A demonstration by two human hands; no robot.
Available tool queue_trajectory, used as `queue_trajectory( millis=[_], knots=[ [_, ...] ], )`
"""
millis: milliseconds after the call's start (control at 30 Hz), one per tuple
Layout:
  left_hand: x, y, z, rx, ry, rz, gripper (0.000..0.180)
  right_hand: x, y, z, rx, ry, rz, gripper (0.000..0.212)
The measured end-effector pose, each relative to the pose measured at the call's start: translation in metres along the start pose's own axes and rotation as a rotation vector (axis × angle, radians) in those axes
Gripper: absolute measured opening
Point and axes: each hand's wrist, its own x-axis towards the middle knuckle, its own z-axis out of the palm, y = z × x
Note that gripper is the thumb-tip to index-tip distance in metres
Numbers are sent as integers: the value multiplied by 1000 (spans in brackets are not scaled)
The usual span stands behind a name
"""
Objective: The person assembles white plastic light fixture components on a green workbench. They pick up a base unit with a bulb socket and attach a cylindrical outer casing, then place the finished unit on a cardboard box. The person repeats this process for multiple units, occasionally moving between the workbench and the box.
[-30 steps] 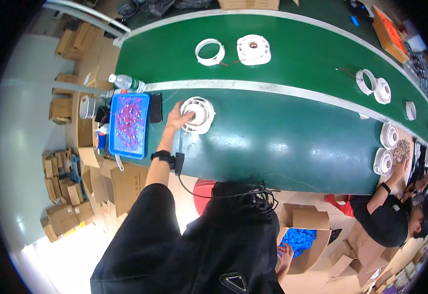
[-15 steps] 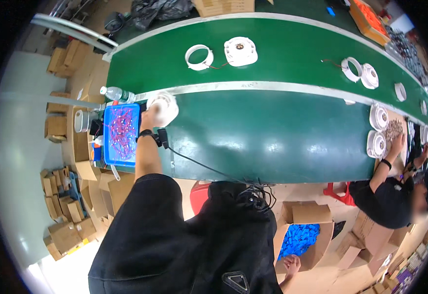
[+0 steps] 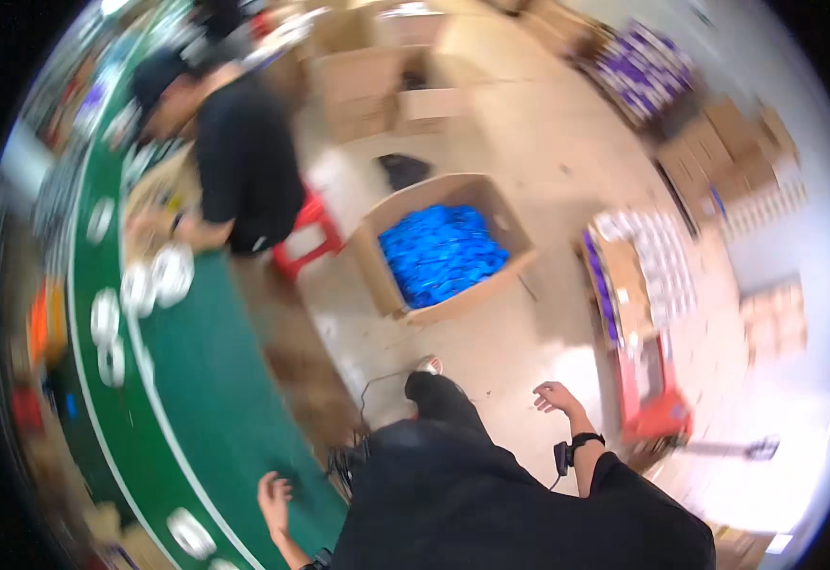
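Observation:
My left hand point(image 3: 275, 502) hangs over the near edge of the green worktable point(image 3: 208, 380), its fingers loosely curled and apart, nothing visible in it. Out over the floor to the right, my right hand point(image 3: 554, 396) has its fingers stretched out and holds nothing; a dark band with a small black device point(image 3: 563, 458) is on that wrist. Ahead of me an open cardboard box point(image 3: 477, 293) on the floor is filled with small blue pieces point(image 3: 443, 252), too blurred to name. A white part point(image 3: 191, 534) lies on the conveyor strip beyond my left hand.
At the far left a co-worker point(image 3: 244, 152) in black works at the table beside a red stool point(image 3: 308, 237) and white round parts point(image 3: 170, 275). A red pallet jack point(image 3: 657, 408) carries stacked goods point(image 3: 648, 256) at the right. More cartons point(image 3: 362, 90) stand behind the box.
My view has swung right, from the table to the floor and the box. My left hand has left the white round part by the blue tray. Both hands are now apart from things.

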Motion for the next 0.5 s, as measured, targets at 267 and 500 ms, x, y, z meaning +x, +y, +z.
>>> queue_trajectory(
  millis=[267,500],
  knots=[
    [285,201,312,532,-547,379,29,-12,114,24,541,237,118,29],
    [263,266,620,1064,-1205,593,32,-1,175,56,992,430,142,28]
  ],
)
